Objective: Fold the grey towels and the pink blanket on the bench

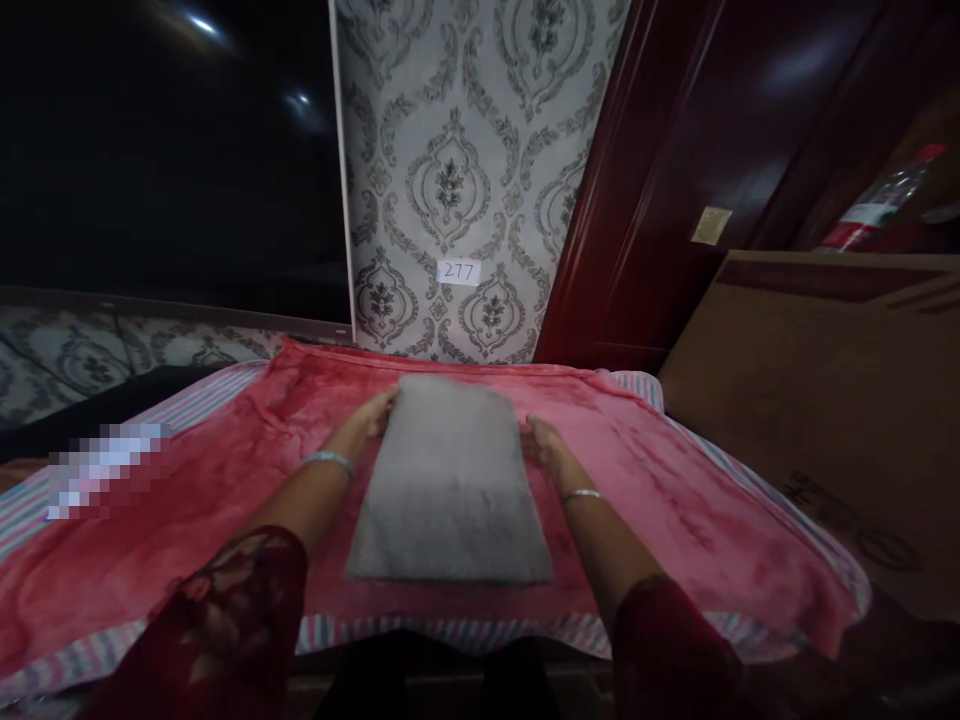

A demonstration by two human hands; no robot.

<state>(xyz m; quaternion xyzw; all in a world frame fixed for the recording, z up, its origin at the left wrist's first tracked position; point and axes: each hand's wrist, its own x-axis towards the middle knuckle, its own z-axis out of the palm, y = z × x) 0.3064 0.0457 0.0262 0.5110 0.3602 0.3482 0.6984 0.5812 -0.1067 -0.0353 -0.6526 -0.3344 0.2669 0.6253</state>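
One upper-centre label (459,271) read "277"! Left hand (377,413) and right hand (543,440) flanked one grey cloth (454,480) mid-frame; whether fingers gripped, we couldn't tell.

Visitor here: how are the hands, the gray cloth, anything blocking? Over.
Left hand at left edge of gray cloth, right hand by its right edge; contact unclear. Cloth lying on pink blanket. Cardboard box off right, out of the way.

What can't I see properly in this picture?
All in the head view:
Right hand: fingers blurred, so whether they touch the grey cloth is unclear.
The grey cloth's underside: hidden by its top.
Pixel blocks, left: hide whatever lies beneath.
Dark screen: cut off by the left and top edges.
Bottle: label too small and blurred to read.
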